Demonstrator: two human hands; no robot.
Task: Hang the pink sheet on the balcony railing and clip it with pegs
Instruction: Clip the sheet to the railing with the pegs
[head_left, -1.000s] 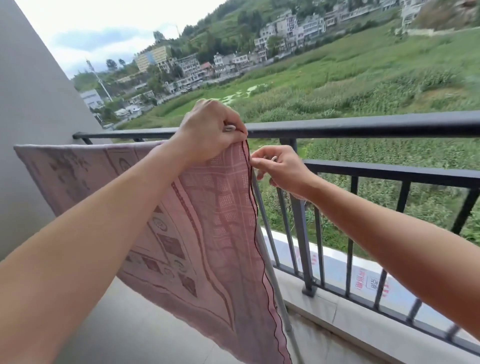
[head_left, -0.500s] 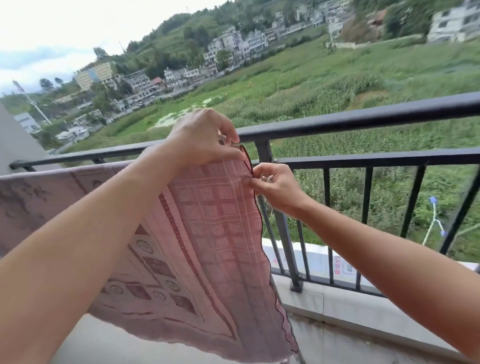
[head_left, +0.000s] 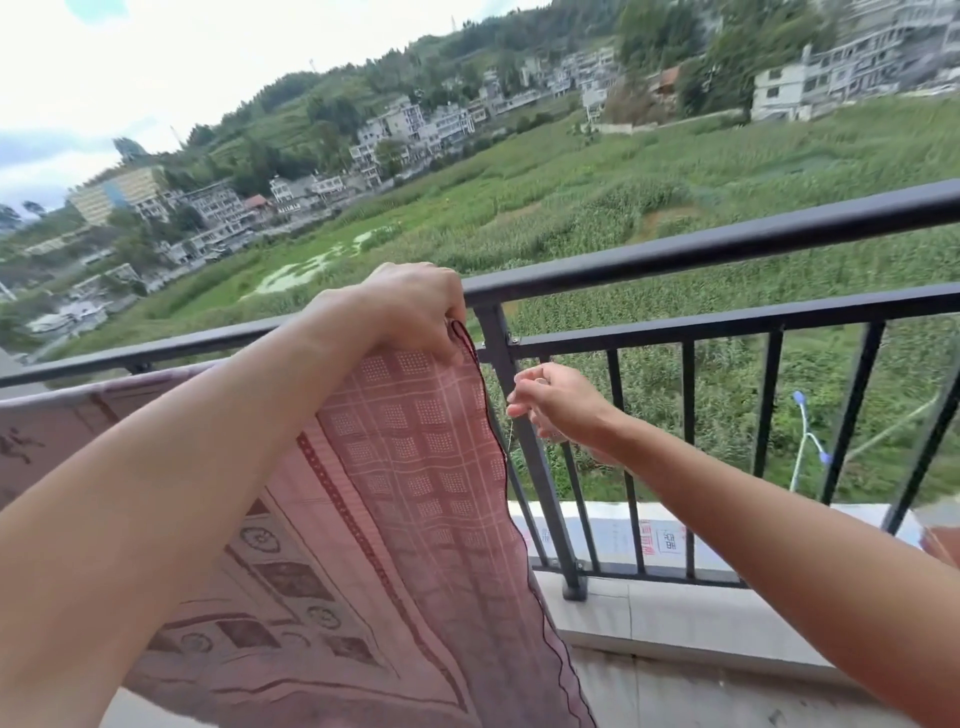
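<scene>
The pink patterned sheet (head_left: 415, 467) hangs along the inner side of the black balcony railing (head_left: 727, 244), running off to the left. My left hand (head_left: 410, 306) is shut on the sheet's top right corner and holds it up at the top rail. My right hand (head_left: 561, 405) is just right of the sheet's dark scalloped edge, apart from the cloth. Its fingertips pinch a thin pale thread that runs down to that edge. I see no pegs.
A thick railing post (head_left: 524, 447) stands right behind the sheet's edge, with thin bars to its right. A pale concrete ledge (head_left: 675, 618) runs under the railing. A brown object (head_left: 943, 545) shows at the right edge. Green fields and buildings lie far below.
My right hand has let go of the sheet's edge and moved right and down, drawing a thread. My left hand keeps the corner at the rail. My view has swung right.
</scene>
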